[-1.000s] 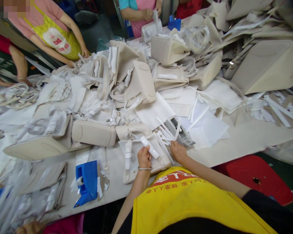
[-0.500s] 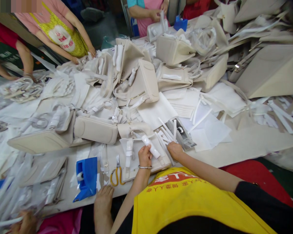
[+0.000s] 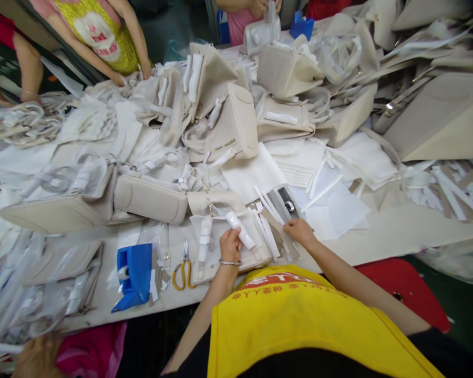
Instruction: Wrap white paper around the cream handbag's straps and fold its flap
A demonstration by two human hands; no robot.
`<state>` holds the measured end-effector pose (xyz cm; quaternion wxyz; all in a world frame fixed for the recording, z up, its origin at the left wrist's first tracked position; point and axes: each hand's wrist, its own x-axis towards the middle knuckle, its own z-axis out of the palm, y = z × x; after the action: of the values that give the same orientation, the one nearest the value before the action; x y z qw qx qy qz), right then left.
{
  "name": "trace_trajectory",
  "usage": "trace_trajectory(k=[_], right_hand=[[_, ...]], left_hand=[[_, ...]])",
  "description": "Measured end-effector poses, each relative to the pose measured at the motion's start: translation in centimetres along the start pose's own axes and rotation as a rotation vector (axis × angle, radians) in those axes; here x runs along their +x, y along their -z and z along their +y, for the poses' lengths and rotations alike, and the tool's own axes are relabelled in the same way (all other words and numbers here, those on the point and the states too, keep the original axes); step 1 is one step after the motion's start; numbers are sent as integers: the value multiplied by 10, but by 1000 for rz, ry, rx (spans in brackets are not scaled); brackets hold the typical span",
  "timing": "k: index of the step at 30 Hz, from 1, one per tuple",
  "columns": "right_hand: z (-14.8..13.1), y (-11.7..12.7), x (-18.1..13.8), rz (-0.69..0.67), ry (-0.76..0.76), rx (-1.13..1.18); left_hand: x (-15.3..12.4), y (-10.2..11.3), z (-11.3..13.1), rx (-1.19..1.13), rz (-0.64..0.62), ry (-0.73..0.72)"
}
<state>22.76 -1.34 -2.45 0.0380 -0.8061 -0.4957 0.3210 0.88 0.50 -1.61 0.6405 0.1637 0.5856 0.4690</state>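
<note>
Head view: left hand [image 3: 230, 244] curled around a white wrapped handle [image 3: 240, 232] of a cream handbag [image 3: 224, 247] lying flat at the near edge of the table [image 3: 398, 233]; right hand [image 3: 297, 230] just right of the bag, fingertips pinched on one of the white strips [image 3: 268, 231] fanned beside it. Yellow-handled scissors [image 3: 182, 270] and a blue tape dispenser [image 3: 131, 275] lie left of the bag along the same edge, with more cream bags [image 3: 236, 126] heaped toward the far edge.
</note>
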Motion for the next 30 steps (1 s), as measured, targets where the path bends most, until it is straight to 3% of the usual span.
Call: trace_trajectory(k=[3,7,14,23,27,30], right_hand=[[8,-6,-7,25,20,87],[9,-15,-17,104,42,16],[12,-28,-18,101,73,-29],[40,-40,-50,232,426,-266],[42,-49,-42,226,714,-354],[37,-55,-31,247,830,-424]], left_hand=[[0,0,0,1,-2,-7],[1,0,-1,-6,-9,-2],[0,0,1,-14,-2,-1],[1,1,0,-32,-10,16],[0,1,0,-24,1,10],[-1,0,1,-17,0,8]])
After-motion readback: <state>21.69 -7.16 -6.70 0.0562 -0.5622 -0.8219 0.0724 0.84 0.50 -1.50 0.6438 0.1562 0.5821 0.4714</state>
